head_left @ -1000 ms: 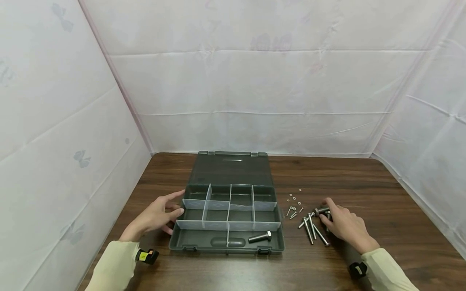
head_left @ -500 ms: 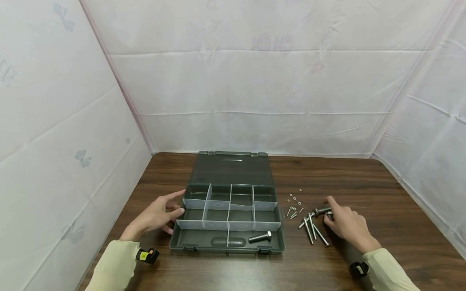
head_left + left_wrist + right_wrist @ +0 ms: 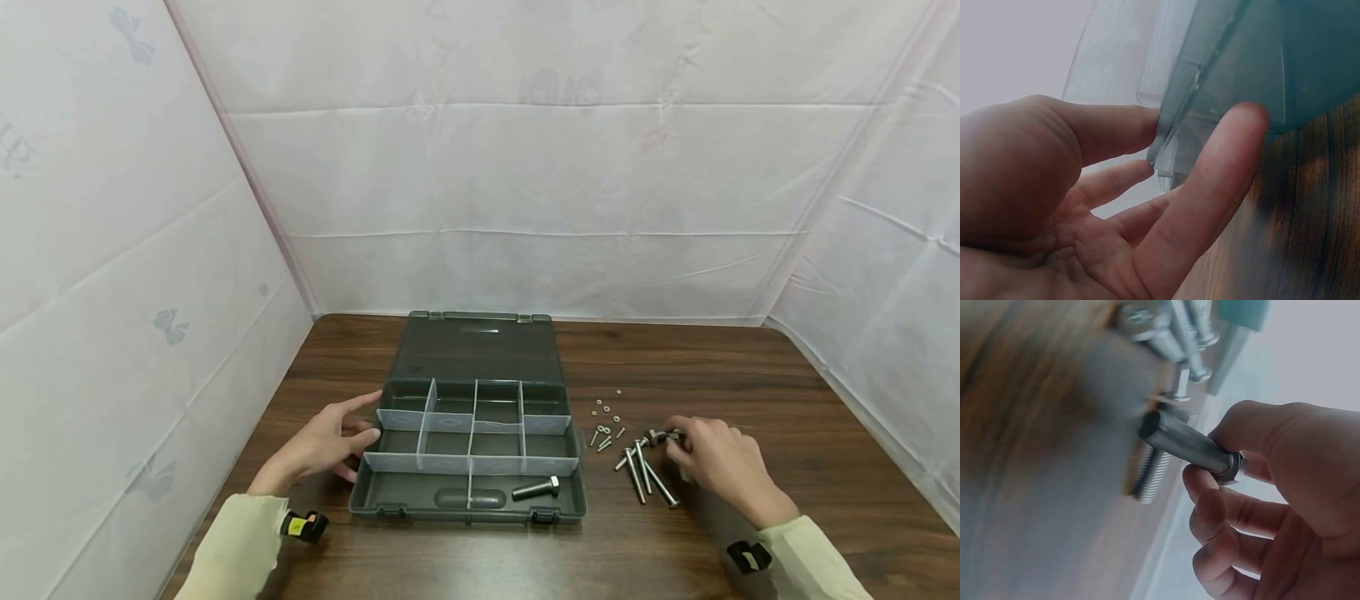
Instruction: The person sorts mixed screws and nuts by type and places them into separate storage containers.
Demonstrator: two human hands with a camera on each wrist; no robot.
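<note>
A dark grey organizer box (image 3: pixel 390 500) lies open on the wooden table, split by pale dividers into several compartments. One thick bolt (image 3: pixel 536 489) lies in its front right compartment. My left hand (image 3: pixel 366 418) rests against the box's left side with fingers nearly straight; in the left wrist view the left hand (image 3: pixel 1166 156) touches the box edge (image 3: pixel 1210 69). My right hand (image 3: pixel 675 442) pinches a thick hex bolt (image 3: pixel 662 435) right of the box. In the right wrist view the right hand (image 3: pixel 1216 459) holds this bolt (image 3: pixel 1185 444) by its head end.
Long thin bolts (image 3: pixel 643 475) lie just left of my right hand, with small screws and washers (image 3: pixel 606 421) beyond them. The box lid (image 3: pixel 476 346) lies flat behind the compartments. White fabric walls (image 3: pixel 525 183) close in the table on three sides.
My right hand's fingers have curled round the thick bolt and drawn it slightly right, away from the long bolts. The left hand and the box have not moved.
</note>
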